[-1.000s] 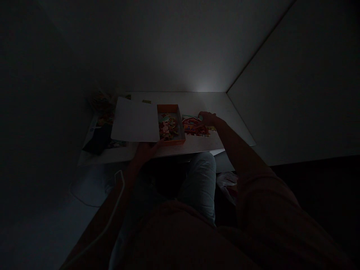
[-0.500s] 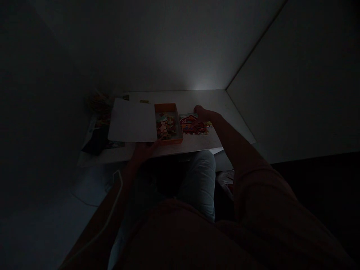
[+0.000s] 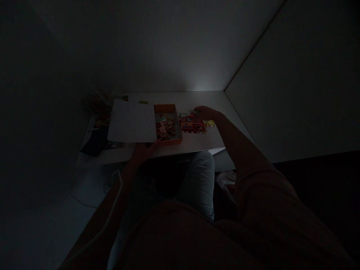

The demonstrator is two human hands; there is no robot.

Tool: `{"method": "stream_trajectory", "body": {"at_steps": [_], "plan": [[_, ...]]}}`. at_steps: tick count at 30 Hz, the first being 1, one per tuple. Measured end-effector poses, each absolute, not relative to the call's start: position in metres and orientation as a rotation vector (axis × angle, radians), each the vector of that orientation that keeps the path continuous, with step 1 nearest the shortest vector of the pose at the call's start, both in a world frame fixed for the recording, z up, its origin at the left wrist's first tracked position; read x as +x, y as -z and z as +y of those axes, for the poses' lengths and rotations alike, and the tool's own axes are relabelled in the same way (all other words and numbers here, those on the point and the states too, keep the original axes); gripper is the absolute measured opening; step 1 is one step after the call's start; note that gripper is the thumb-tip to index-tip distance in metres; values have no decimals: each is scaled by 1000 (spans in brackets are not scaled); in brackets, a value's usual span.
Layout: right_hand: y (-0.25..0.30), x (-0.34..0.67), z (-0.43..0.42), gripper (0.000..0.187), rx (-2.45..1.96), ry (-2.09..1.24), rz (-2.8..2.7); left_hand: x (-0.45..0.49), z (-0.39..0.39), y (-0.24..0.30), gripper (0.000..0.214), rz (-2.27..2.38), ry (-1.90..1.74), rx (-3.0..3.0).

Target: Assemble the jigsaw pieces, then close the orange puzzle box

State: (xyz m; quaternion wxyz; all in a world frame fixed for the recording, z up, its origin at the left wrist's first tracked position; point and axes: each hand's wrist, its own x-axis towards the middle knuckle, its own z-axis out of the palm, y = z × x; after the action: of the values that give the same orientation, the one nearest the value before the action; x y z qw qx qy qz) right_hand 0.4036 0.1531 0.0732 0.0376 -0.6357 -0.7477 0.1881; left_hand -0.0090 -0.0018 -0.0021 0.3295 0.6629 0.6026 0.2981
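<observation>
Right of the open orange cardboard box [image 3: 173, 142], the partly joined red-barn cardboard jigsaw [image 3: 194, 127] is overhung by the right hand [image 3: 206, 111], fingers curled; whether anything is pinched there, or by the left hand [image 3: 142, 152], cannot be told. Joined pieces are best left unshoved.

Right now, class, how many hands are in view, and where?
2: left hand at the near side of the orange box, partly hidden by the white sheet; right hand at the far side of the puzzle.

A red jigsaw [image 3: 192, 126] lies flat beside an orange box [image 3: 172, 142] of loose pieces [image 3: 165, 126].
</observation>
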Motion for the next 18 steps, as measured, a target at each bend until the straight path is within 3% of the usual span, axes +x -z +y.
{"method": "stream_trajectory", "body": {"at_steps": [8,18], "plan": [[-109,407,154,50,-1938,-693,-2373,-8,-1,11,72,1547,-925,1711],[-181,368,153,54,-1822,-548,-2325,-4,-2,14,71,1456,-993,1733]]}}
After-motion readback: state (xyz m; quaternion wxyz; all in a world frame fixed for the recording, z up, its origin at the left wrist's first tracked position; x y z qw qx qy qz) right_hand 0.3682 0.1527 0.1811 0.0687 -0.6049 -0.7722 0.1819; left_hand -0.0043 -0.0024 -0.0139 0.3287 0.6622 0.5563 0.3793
